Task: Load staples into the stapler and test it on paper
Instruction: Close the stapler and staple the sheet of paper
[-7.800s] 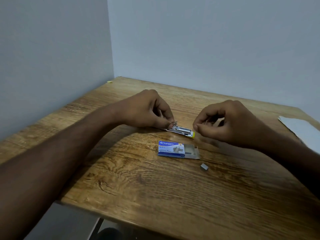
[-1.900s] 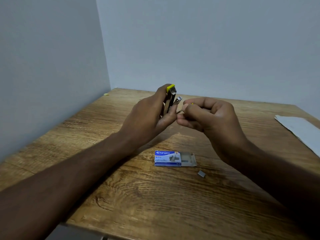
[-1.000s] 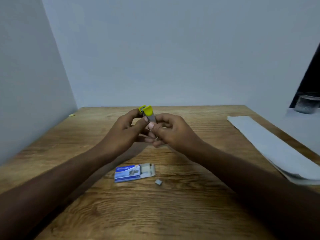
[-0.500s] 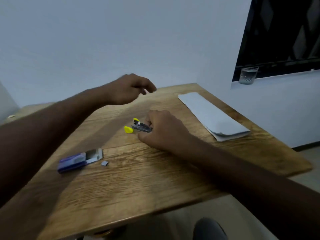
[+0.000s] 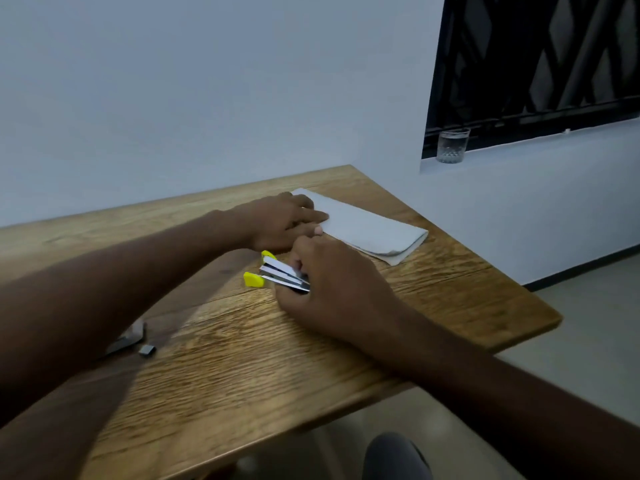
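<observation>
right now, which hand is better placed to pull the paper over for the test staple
Left. The left hand lies with fingers flat on the near end of the folded paper, so it can likely slide it over. The right hand is busy gripping the stapler.

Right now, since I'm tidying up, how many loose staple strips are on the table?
1. The strip lies just right of the box, at the picture's lower left. Others may be hidden.
</observation>
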